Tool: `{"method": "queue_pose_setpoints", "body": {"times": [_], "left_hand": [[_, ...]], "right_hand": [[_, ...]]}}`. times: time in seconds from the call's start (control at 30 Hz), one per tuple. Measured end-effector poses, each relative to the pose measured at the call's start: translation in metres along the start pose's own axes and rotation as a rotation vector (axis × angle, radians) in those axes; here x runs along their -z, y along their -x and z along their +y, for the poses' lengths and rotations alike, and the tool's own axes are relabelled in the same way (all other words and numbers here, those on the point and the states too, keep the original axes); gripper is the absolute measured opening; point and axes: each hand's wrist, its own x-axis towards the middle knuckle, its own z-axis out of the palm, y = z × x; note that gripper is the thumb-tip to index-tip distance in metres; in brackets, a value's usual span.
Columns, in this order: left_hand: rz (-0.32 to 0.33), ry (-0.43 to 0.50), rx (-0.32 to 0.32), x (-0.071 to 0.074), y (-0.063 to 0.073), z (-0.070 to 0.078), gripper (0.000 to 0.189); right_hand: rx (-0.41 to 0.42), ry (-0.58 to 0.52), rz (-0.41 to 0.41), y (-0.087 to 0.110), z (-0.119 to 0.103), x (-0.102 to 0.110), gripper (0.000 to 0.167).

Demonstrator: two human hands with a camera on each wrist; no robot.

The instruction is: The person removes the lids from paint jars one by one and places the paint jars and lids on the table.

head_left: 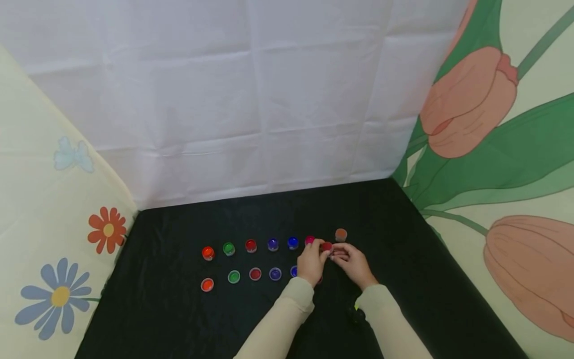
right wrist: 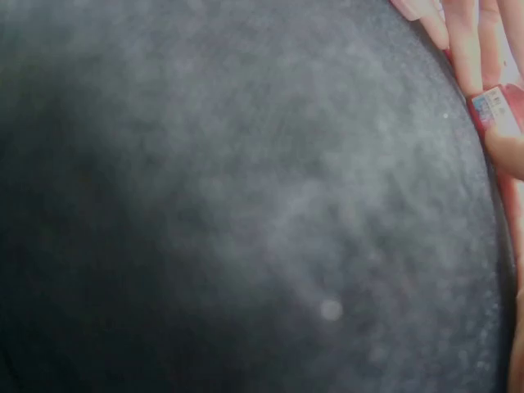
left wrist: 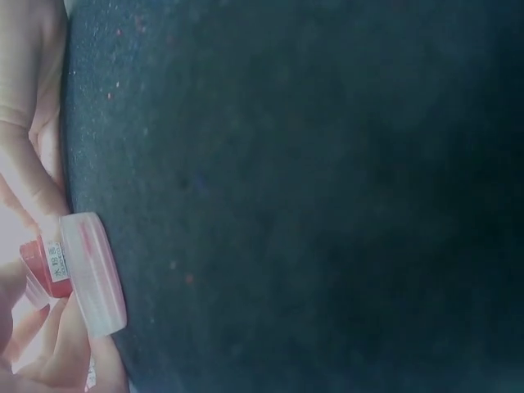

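Note:
Both hands meet at a small red paint jar (head_left: 326,246) over the right part of the black table. My left hand (head_left: 310,263) grips it from the left, and my right hand (head_left: 354,264) pinches it from the right with thumb and fingers. In the left wrist view, the jar (left wrist: 51,266) carries a white printed label, and a translucent lid (left wrist: 95,274) sits at its end among the fingers. The right wrist view catches the labelled jar (right wrist: 494,109) between fingertips at the edge. A magenta jar (head_left: 309,240) is partly hidden behind the left hand.
Left of the hands, a back row of paint jars runs from orange (head_left: 208,253) to blue (head_left: 293,243). Before it lies a row of flatter colored rounds, from orange (head_left: 207,284) to blue (head_left: 293,271). A brown jar (head_left: 341,235) stands behind the right hand.

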Motion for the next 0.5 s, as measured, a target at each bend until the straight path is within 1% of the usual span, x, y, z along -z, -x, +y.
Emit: {"method": "queue_pose_setpoints", "body": {"times": [0.13, 0.3, 0.43, 0.5], "left_hand": [[0.002, 0.008, 0.008, -0.001, 0.001, 0.001, 0.025], [-0.027, 0.028, 0.005, 0.0, 0.0, -0.002, 0.031], [-0.064, 0.071, 0.009, 0.005, 0.0, -0.002, 0.035], [-0.075, 0.066, -0.001, 0.009, 0.001, -0.001, 0.034]], "right_hand": [[0.011, 0.016, 0.017, 0.0, 0.001, -0.001, 0.033], [0.016, 0.037, 0.039, 0.0, 0.0, -0.003, 0.032], [0.014, 0.049, 0.05, 0.001, 0.0, -0.005, 0.032], [0.014, 0.052, 0.053, 0.001, 0.0, -0.005, 0.031]]}}
